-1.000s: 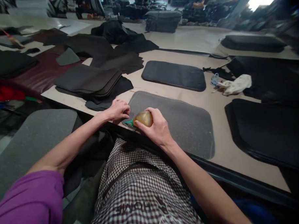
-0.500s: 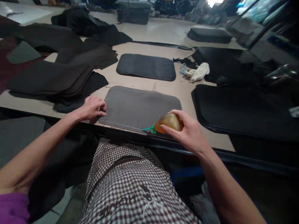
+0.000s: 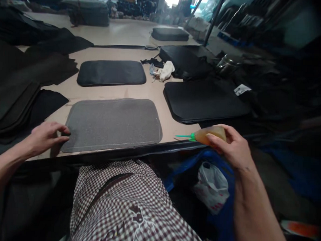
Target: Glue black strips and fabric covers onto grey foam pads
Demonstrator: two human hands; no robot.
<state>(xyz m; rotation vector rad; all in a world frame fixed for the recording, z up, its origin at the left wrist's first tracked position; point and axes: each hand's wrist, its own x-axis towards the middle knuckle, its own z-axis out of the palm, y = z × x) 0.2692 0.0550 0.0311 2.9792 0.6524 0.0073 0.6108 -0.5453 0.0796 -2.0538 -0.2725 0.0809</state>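
A grey rounded panel (image 3: 113,124) lies flat at the table's front edge, with a thin pale line running along its border. My right hand (image 3: 230,144) is closed round a glue bottle (image 3: 208,135) of amber liquid. The bottle is tilted on its side, its green nozzle pointing left, to the right of the panel and apart from it. By the panel's lower left corner is my left hand (image 3: 48,137), thumb and fingers curled toward each other with a gap between them. Nothing shows in it.
Beyond the panel lies a black padded piece (image 3: 112,73). A stack of black panels (image 3: 203,101) is at the right, near a white cloth (image 3: 166,71). Dark sheets (image 3: 11,94) are piled at the left. A white plastic bag (image 3: 212,187) hangs low in front.
The view has turned to the right. My right hand has carried the bottle off the panel to its right, and the nozzle is now clear of the panel's edge. My left hand remains near the panel's left corner.
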